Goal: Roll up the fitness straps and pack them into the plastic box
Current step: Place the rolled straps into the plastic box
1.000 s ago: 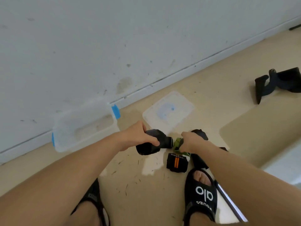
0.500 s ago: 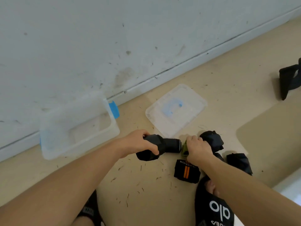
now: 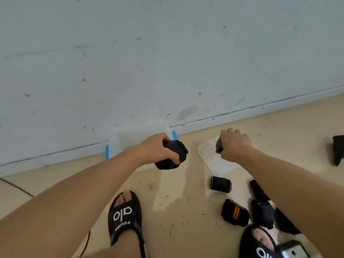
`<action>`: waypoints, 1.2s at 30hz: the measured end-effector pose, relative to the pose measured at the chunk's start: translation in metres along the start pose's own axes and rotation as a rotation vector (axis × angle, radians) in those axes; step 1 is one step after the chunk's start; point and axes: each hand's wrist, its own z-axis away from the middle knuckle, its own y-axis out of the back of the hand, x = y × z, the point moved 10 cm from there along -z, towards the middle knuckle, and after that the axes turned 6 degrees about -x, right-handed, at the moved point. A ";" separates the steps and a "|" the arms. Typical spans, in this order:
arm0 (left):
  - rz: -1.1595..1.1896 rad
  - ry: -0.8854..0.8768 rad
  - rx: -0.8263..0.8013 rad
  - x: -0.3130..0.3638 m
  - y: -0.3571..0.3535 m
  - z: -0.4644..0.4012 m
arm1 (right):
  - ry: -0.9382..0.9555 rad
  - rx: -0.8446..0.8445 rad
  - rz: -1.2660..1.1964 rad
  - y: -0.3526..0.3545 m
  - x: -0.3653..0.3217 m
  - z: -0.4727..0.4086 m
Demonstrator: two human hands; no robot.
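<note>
My left hand [image 3: 158, 149] grips a rolled black strap [image 3: 174, 155] and holds it above the floor, just in front of the clear plastic box [image 3: 119, 140] with blue clips, which stands against the wall and is partly hidden by that hand. My right hand [image 3: 234, 144] is closed on a small green strap [image 3: 219, 146] over the box's clear lid [image 3: 210, 157]. On the floor lie a rolled black strap [image 3: 220, 184], a black roll with orange stripes [image 3: 235, 215] and several loose black straps [image 3: 262, 215].
A white wall with a skirting board runs along the back. My two feet in black slides [image 3: 123, 218] stand on the beige floor. Another black item [image 3: 337, 149] lies at the right edge. Small bits of debris dot the floor.
Both hands have lifted and moved apart: the left carried its black roll up toward the box, the right rose with the green strap over the lid. A black roll now lies on the floor.
</note>
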 end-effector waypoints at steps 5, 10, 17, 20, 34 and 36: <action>-0.030 0.020 0.179 -0.031 0.079 0.062 | 0.202 0.104 -0.059 0.090 -0.102 0.025; -0.192 0.078 0.379 -0.076 0.129 0.074 | 0.386 0.131 -0.068 0.109 -0.192 0.023; -0.335 0.084 0.366 -0.135 0.135 -0.003 | 0.464 0.063 -0.055 0.056 -0.247 -0.053; -0.450 0.050 0.301 -0.149 0.122 -0.055 | 0.431 0.003 -0.084 0.026 -0.253 -0.102; -0.825 0.000 0.205 -0.211 0.050 -0.186 | 0.517 0.089 0.275 -0.059 -0.294 -0.190; -0.869 0.025 0.213 -0.211 0.053 -0.191 | 0.524 0.113 0.334 -0.059 -0.297 -0.194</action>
